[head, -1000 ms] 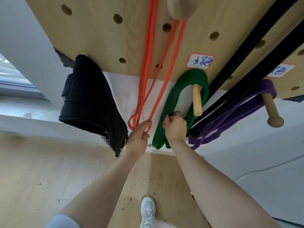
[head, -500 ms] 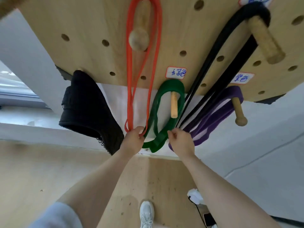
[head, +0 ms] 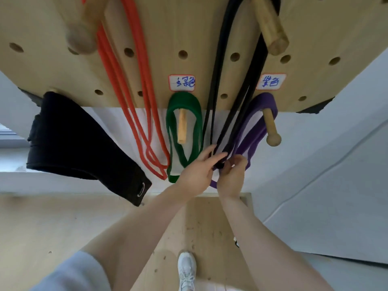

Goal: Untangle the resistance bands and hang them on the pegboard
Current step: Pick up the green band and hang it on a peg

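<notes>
since half a second ago both hands have left the orange and green loops and shifted toward 3 o'clock, meeting at the bottom of the black band. the left hand has its fingers stretched out, tips touching the black band; the right hand pinches the low end of that band with curled fingers, just in front of the purple band. the black band hangs from a thick wooden peg at 1 o'clock on the pegboard. the orange band hangs at 11 o'clock, the green band on its short peg near centre. a black bag hangs at 9 o'clock.
</notes>
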Action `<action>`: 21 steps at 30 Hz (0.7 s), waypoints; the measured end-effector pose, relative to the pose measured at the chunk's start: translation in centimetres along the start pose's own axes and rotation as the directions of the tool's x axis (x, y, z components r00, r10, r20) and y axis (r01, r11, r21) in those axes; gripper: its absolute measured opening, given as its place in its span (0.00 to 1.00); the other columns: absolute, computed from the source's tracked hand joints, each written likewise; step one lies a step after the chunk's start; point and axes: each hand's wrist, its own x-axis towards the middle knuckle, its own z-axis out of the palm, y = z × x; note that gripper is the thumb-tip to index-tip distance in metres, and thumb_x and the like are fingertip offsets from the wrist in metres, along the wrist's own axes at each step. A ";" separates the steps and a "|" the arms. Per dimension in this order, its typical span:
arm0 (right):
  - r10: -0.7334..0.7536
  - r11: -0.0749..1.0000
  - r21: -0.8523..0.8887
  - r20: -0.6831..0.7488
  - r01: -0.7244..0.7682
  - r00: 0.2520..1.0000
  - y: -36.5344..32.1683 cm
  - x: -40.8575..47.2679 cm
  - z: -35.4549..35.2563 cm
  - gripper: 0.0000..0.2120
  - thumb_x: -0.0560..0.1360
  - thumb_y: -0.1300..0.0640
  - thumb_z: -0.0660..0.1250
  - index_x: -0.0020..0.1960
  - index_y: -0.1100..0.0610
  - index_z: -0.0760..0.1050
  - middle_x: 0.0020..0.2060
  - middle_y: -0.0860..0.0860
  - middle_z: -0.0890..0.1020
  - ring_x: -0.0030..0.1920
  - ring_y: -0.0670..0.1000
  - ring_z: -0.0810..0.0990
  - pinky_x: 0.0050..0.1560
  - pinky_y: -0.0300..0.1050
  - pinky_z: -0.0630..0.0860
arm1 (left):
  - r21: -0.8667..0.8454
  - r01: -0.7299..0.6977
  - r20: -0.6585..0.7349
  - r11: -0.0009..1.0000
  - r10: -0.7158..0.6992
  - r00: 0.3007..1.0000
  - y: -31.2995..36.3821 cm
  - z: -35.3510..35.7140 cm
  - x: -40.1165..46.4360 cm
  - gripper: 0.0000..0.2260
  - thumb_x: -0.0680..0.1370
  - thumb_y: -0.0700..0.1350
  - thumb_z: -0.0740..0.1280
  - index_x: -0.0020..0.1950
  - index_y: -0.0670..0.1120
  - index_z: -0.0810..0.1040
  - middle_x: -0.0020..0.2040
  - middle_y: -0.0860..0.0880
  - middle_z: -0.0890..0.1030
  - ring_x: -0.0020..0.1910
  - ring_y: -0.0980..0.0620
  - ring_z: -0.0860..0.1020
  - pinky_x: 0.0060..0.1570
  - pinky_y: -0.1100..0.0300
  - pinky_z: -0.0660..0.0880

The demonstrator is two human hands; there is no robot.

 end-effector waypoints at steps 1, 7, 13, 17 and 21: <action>-0.053 0.999 0.004 0.034 0.053 0.998 0.2 0.3 -0.1 0.12 0.79 0.61 0.57 0.62 0.60 0.68 0.49 0.52 0.74 0.48 0.51 0.73 0.51 0.49 0.73 | 0.022 -0.005 0.007 1.000 0.005 1.000 0.2 0.1 0.6 0.25 0.79 0.33 0.55 0.73 0.52 0.62 0.77 0.50 0.53 0.72 0.51 0.63 0.64 0.65 0.65; -0.162 0.954 -0.225 0.177 0.200 0.971 1.1 1.8 -0.7 0.12 0.78 0.64 0.56 0.58 0.61 0.74 0.50 0.55 0.77 0.48 0.53 0.76 0.47 0.42 0.70 | 0.229 0.145 -0.024 0.963 -0.143 0.989 0.4 0.2 2.7 0.25 0.79 0.37 0.56 0.75 0.51 0.56 0.77 0.52 0.51 0.67 0.48 0.70 0.62 0.55 0.72; -0.044 0.888 -0.451 0.122 0.095 0.992 -0.2 3.8 0.0 0.14 0.79 0.48 0.58 0.54 0.57 0.73 0.44 0.54 0.81 0.44 0.56 0.78 0.37 0.41 0.66 | 0.191 0.169 -0.032 0.967 -0.166 0.986 -0.2 0.0 2.0 0.24 0.80 0.39 0.55 0.75 0.49 0.57 0.77 0.51 0.53 0.65 0.47 0.72 0.62 0.55 0.72; -0.136 0.791 -0.584 0.121 0.181 0.983 -1.0 4.4 0.8 0.13 0.80 0.53 0.56 0.51 0.59 0.76 0.42 0.56 0.80 0.42 0.57 0.79 0.34 0.42 0.67 | 0.228 0.182 -0.027 0.957 -0.181 0.983 -0.2 -0.3 1.7 0.25 0.79 0.41 0.56 0.75 0.50 0.55 0.77 0.51 0.52 0.58 0.48 0.77 0.55 0.54 0.76; -0.128 0.731 -0.665 0.092 0.157 0.987 0.0 5.1 -2.1 0.14 0.79 0.52 0.56 0.41 0.59 0.71 0.35 0.54 0.74 0.38 0.59 0.77 0.35 0.44 0.67 | 0.318 0.255 -0.025 0.913 -0.261 0.965 0.3 0.7 2.2 0.29 0.79 0.42 0.57 0.76 0.48 0.46 0.77 0.49 0.47 0.60 0.46 0.75 0.54 0.54 0.76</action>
